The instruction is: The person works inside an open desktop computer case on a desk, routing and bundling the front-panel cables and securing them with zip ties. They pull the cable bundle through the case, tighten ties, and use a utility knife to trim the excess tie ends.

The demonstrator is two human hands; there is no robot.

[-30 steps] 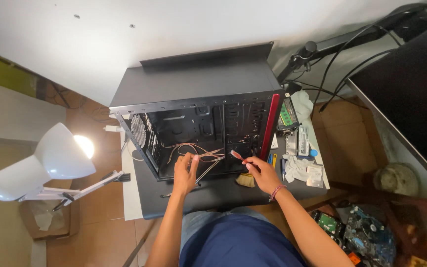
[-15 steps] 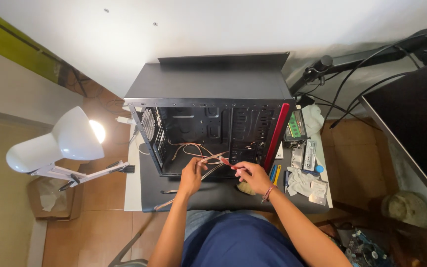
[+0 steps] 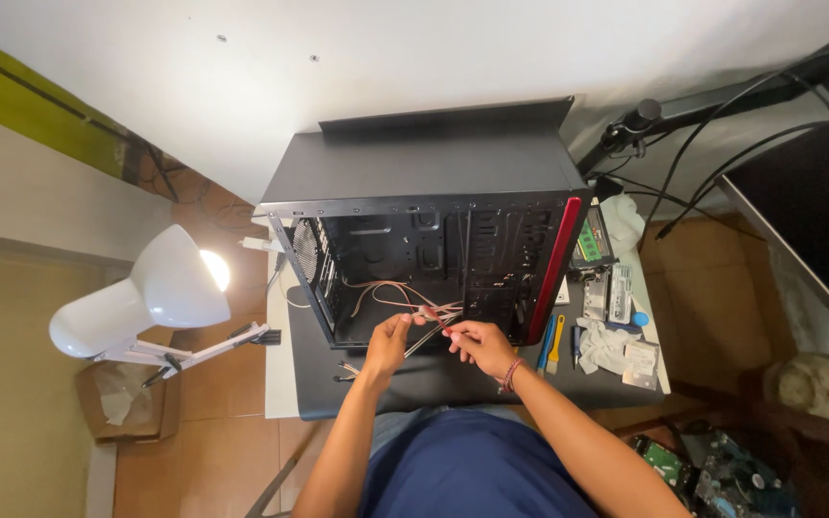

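Open black case (image 3: 424,177) lies on the desk (image 3: 434,384), lamp (image 3: 160,293) lit at its side. Thin cables (image 3: 405,297) run out of the case floor to its front edge. Left hand (image 3: 388,341) and right hand (image 3: 477,343) both pinch the cable ends there, apparently by the connectors. Risk: tugging could strain the leads or snag them on the metal edge; fine pins may bend.

Head camera — high, facing straight down — desk (image 3: 453,384).
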